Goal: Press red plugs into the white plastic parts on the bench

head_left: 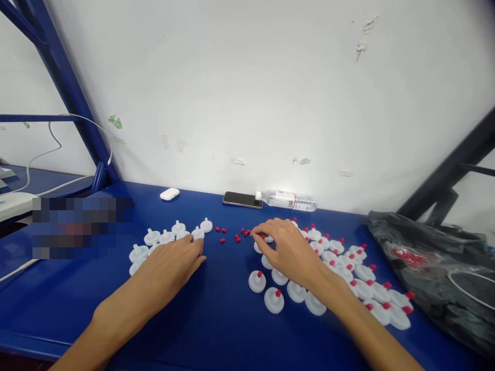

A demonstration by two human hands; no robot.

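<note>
My left hand [174,263] reaches over a group of white round disc-shaped pieces with a narrow spout [152,236]. Its fingers are curled together beside the discs, and what they hold, if anything, is hidden. Between my hands lie several small red caps [237,238]. My right hand [286,250] is arched above the table with thumb and index finger brought together, a red cap [249,233] at their tips. Under and around the right forearm stand many white discs with red caps on their spouts [274,300], spout upward or tilted.
A black phone [242,199] and a clear plastic bottle [290,200] lie along the wall, with a white earbud case [169,194] farther left. Dark plastic bags [436,278], one clear bag of red pieces [412,256] on top, cover the right side. Blue frame posts [73,87] rise left.
</note>
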